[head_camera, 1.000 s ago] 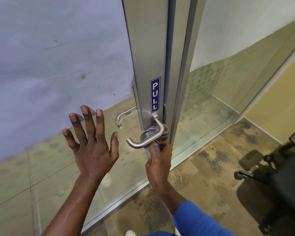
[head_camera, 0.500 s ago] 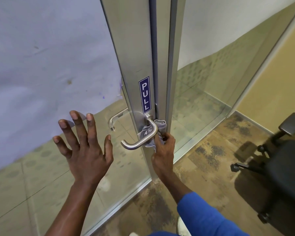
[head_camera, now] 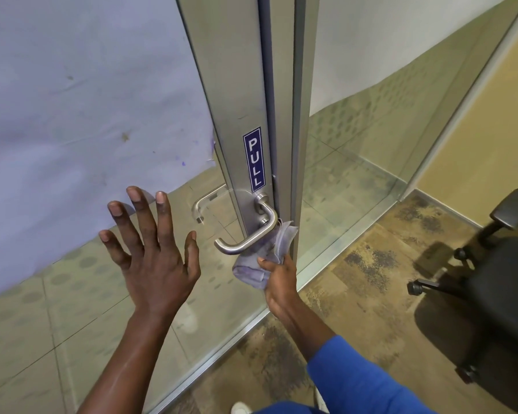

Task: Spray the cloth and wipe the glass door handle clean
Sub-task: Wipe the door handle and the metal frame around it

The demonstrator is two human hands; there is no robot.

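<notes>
1. The right hand point(head_camera: 277, 279) had its grip closed on the cloth point(head_camera: 262, 261); the thumb lay across the front of the bunched grey-lilac fabric, the other fingers hidden behind it.
2. The cloth sat just under the bend of the door handle point(head_camera: 251, 234); its upper fold rose behind the steel lever and seemed to touch it, though the exact contact could not be told.
3. The handle, a brushed metal lever, stuck out from the metal door frame point(head_camera: 231, 115) and pointed left; its round base sat just below the blue PULL sign point(head_camera: 254, 159).
4. The left hand point(head_camera: 156, 255) held nothing; its grip was wide, fingers spread, palm set against or just off the glass door point(head_camera: 102, 309), well left of the handle; which of the two could not be told.
5. Through the glass a second handle point(head_camera: 205, 204) showed on the far side; above it a pale lilac sheet point(head_camera: 72, 100) covered the pane.
6. A blue sleeve point(head_camera: 359, 380) covered the right forearm; the left arm was bare.
7. At the right stood a black office chair point(head_camera: 491, 279) on worn, patchy brown carpet point(head_camera: 356, 279).
</notes>
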